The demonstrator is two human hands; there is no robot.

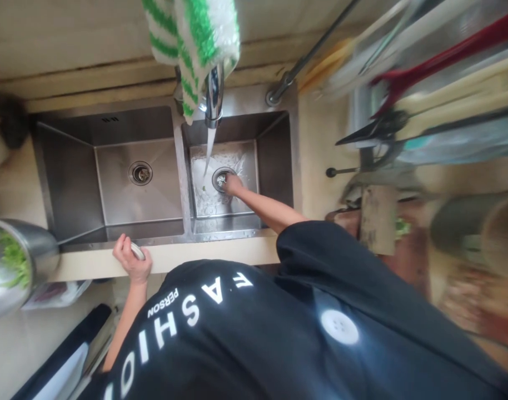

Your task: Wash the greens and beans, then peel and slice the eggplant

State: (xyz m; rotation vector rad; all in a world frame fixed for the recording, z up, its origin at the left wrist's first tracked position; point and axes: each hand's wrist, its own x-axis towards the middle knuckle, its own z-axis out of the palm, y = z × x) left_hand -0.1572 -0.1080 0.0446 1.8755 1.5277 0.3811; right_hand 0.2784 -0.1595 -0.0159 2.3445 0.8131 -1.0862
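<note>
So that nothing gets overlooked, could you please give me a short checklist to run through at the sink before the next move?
1. Water off: not ok, it runs from the faucet.
2. Right hand at the right drain: ok.
3. Right hand's grip: cannot tell, too blurred.
4. Left hand holding the pale disc: ok.
5. Left drain clear: cannot tell, something shows inside.
6. Bowl of greens outside the left basin: ok.

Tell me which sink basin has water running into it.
The right basin: the stream falls there, and the right hand reaches in. The left basin has neither.
</note>
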